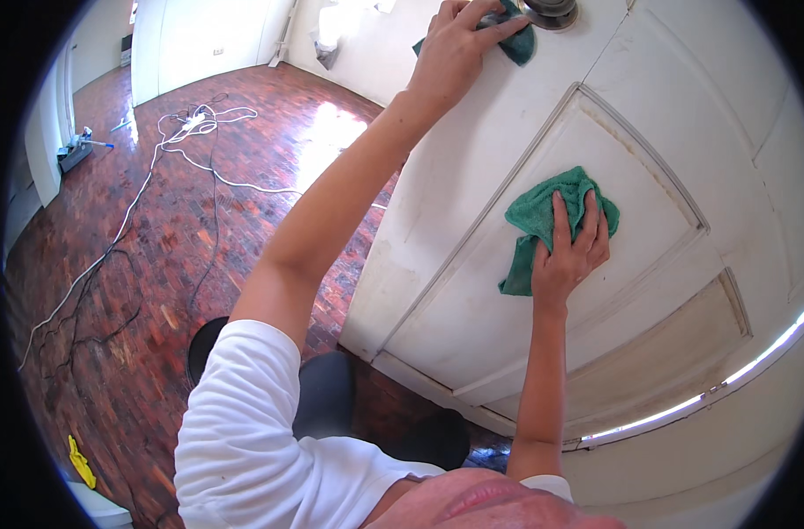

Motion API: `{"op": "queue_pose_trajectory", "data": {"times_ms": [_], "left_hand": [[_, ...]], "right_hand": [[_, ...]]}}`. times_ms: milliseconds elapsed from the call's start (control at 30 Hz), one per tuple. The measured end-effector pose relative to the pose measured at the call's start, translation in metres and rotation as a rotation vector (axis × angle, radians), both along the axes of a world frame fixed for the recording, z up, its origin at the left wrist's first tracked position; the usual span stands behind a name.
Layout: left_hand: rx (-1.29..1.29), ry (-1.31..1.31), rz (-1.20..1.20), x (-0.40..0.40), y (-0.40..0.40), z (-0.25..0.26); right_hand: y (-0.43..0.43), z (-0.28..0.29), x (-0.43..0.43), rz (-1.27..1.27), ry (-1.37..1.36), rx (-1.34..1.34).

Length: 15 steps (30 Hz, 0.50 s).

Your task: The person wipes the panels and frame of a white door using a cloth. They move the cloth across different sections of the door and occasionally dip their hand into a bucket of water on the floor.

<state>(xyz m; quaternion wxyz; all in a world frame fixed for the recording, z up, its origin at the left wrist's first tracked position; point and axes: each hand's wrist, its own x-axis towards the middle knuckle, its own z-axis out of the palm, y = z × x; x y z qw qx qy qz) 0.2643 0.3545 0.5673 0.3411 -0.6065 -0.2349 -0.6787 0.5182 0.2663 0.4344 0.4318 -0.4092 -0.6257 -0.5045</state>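
A white panelled door point(435, 251) with grimy mouldings fills the middle and right of the view. My right hand point(570, 248) presses a crumpled green cloth point(550, 198) flat against the door's recessed panel, fingers spread over the fabric. Up at the top, my left hand point(458, 46) grips a second, darker green cloth point(519, 43) beside the round metal doorknob point(552, 10). That cloth touches the door's face just left of the knob; part of it is hidden behind my fingers and cut off by the frame's upper edge.
White and black cables point(197, 125) trail across the reddish wood parquet floor point(170, 264) at left. A grey tray point(76, 155) with tools stands by the far doorway. A yellow item point(81, 463) lies at lower left. Bright light shows through the gap point(666, 410) along the door's edge.
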Motion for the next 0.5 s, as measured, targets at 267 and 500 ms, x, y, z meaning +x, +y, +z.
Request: {"op": "queue_pose_trajectory", "data": {"times_ms": [267,500], "left_hand": [[0.168,0.016,-0.062,-0.015,0.032,0.003],[0.050,-0.099,-0.013,-0.033,0.042,0.040]], "right_hand": [[-0.002,-0.001,-0.001,0.024,0.003,-0.043],[-0.001,0.001,-0.003,-0.002,-0.001,-0.019]]}}
